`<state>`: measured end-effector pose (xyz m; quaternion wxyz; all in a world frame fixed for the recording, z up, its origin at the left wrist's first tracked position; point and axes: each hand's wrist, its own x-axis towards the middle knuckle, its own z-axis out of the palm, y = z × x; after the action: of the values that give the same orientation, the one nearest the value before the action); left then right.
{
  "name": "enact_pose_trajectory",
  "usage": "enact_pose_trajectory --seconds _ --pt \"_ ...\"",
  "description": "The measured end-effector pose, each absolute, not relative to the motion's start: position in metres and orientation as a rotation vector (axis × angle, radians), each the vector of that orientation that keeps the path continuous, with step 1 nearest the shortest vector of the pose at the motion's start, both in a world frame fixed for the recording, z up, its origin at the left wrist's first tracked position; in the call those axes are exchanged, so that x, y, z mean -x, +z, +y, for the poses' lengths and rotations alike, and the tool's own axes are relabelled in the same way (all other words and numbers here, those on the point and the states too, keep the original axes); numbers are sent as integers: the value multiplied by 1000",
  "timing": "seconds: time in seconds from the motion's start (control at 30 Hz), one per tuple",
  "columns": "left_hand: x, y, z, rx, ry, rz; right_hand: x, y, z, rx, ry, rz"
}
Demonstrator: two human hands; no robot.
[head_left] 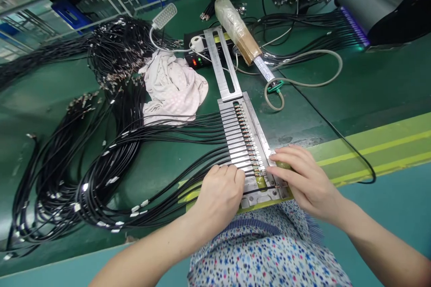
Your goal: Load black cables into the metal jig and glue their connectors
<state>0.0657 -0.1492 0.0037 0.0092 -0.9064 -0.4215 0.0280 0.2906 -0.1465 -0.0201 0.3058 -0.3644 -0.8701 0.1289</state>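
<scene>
Two hands at work on the slotted metal fixture [255, 121], which lies at the near edge of the green table [286, 121], just in front of the wearer's flowered clothing [262, 260]! On the near left we have the left hand [222, 190], fingers curled into a fist, its grip closed around a black cable [257, 191] that runs across the fixture's bottom end. Over on the opposite edge, the right hand [308, 184] has its fingers stretched out, index and middle fingertips touching the metal (whether thumb and lower fingers pinch the cable's end, I cannot tell from here). And look at that row of connectors [245, 132], lined up side by side along the slot, each trailing a black lead off to the left! Those leads sweep into a big looped bundle [84, 193] dotted with white tags. Just beyond, a crumpled pale cloth [171, 85] lies near the fixture; past its far end stretches a slotted bar [217, 65], with a wrapped tube [237, 29] slanting alongside. Up at far right, a grey machine [373, 2] glows purple over more cables!
</scene>
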Motion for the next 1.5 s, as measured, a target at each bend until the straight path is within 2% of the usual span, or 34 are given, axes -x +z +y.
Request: enact_pose_trajectory --seconds 0.63,1.03,1.37,1.5 --pt "-68 2 -151 2871 -17 -1272 -284 -19 -141 930 318 -2387" --pt "-38 -8 -156 2980 -261 -1115 -256 -10 -134 933 246 -2604" --pt "-26 -5 -160 2970 -100 -1096 -249 -8 -138 882 99 -2697" --pt "-25 -13 -172 2912 -264 -1165 -256 -15 -138 915 178 -2678"
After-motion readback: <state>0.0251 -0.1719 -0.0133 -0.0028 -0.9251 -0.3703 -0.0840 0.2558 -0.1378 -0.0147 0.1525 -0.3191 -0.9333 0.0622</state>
